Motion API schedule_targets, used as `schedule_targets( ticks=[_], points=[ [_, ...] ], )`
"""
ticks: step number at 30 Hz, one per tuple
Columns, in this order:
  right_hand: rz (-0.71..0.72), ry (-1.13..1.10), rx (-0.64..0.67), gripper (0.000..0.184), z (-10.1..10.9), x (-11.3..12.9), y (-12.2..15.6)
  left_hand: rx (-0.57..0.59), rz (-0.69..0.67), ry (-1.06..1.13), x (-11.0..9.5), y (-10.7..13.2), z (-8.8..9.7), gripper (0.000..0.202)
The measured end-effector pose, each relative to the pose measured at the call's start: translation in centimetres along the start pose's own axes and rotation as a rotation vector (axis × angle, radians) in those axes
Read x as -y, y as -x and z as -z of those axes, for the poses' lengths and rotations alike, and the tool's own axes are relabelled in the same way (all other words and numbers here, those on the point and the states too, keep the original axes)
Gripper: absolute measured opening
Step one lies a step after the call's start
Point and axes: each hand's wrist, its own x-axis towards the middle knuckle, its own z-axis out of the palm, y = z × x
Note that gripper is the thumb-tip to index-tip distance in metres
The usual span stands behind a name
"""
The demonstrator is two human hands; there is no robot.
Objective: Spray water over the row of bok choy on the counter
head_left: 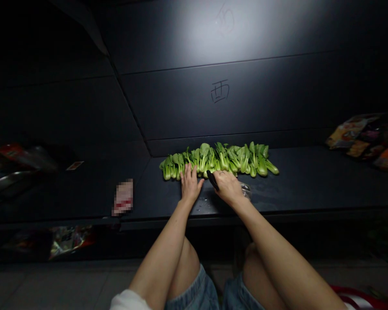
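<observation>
A row of green bok choy (pixel 220 159) lies along the back of a black shelf (pixel 297 185). My left hand (pixel 190 185) rests flat on the shelf with fingers spread, its fingertips touching the left bunches. My right hand (pixel 228 187) is closed around a dark handle-like object (pixel 212 180), just in front of the middle of the row. Something clear and crumpled (pixel 245 189), like plastic wrap, lies under that hand's right side.
A small label card (pixel 123 197) lies on the shelf to the left. Colourful snack packets (pixel 365 137) are piled at the far right. More packets (pixel 67 239) sit on a lower shelf at the left, with metal trays (pixel 6 181) above them. My knees are below the shelf edge.
</observation>
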Motion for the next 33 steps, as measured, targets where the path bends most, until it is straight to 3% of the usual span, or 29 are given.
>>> schedule_targets(
  ticks=[4,19,33],
  points=[
    [0.069,0.028,-0.009,0.029,-0.4,0.5,-0.2,-0.001,0.021,0.004,0.4,0.1,0.0,0.062],
    [0.117,-0.031,-0.058,0.024,-0.7,2.7,-1.2,0.027,0.075,0.023,1.4,0.5,1.0,0.06],
    [0.187,-0.078,-0.068,0.023,-0.9,5.0,-2.1,-0.007,0.147,0.01,3.7,0.8,1.4,0.066]
  ],
)
